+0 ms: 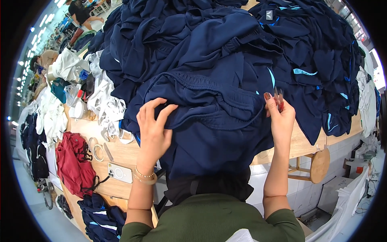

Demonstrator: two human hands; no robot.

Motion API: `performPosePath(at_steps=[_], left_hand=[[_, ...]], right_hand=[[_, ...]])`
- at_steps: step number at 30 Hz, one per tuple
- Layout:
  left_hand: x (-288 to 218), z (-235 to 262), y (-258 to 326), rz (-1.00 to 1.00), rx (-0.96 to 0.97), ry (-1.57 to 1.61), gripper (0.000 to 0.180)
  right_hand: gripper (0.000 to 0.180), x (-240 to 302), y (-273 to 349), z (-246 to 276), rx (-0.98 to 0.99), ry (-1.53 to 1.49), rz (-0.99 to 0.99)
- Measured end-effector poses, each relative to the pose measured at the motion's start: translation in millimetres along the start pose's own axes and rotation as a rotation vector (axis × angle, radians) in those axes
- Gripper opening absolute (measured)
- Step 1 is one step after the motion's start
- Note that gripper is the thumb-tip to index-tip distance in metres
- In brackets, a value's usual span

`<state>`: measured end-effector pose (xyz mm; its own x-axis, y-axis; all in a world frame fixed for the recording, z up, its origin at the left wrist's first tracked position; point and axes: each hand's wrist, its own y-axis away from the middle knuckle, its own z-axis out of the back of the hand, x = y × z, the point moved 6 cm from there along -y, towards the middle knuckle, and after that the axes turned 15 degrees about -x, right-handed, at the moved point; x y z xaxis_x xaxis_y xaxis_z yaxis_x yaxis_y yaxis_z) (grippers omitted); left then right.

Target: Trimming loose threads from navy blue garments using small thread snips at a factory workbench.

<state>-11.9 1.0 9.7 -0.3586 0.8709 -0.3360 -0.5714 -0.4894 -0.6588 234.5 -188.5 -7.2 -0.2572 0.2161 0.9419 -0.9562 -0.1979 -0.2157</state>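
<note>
two hands on navy shorts [209, 109]: left hand [153, 129] pinching the waistband, right hand [280, 117] gripping red snips [278, 99]

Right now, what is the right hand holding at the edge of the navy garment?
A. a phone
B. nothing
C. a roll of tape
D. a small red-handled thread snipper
D: the right hand pinches a small red-handled snipper beside the navy garment, while the phone lies on the wooden table near the left hand.
</note>
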Motion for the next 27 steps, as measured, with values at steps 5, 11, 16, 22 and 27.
performPosePath(at_steps=[5, 11, 16, 22, 27], left_hand=[[-31, -4, -2, -0.069, 0.076, 0.059, 0.052], [-21, -21, -13, -0.106, -0.088, 0.128, 0.029], [-13, 13, -29, -0.208, -0.321, 0.196, 0.029], [8, -31, -17, -0.194, -0.102, 0.193, 0.032], [4, -28, -24, -0.070, 0.038, 0.306, 0.033]], right_hand=[[0.030, 9, 8, -14, 0.291, 0.349, 0.082], [0.016, -4, -11, -22, 0.273, -0.394, -0.324], [0.014, -2, -34, -28, 0.255, -1.107, -0.644], [0.022, -83, -31, -73, 0.029, -0.971, -0.879], [0.025, -64, -31, -55, -0.027, -0.815, -0.641]])
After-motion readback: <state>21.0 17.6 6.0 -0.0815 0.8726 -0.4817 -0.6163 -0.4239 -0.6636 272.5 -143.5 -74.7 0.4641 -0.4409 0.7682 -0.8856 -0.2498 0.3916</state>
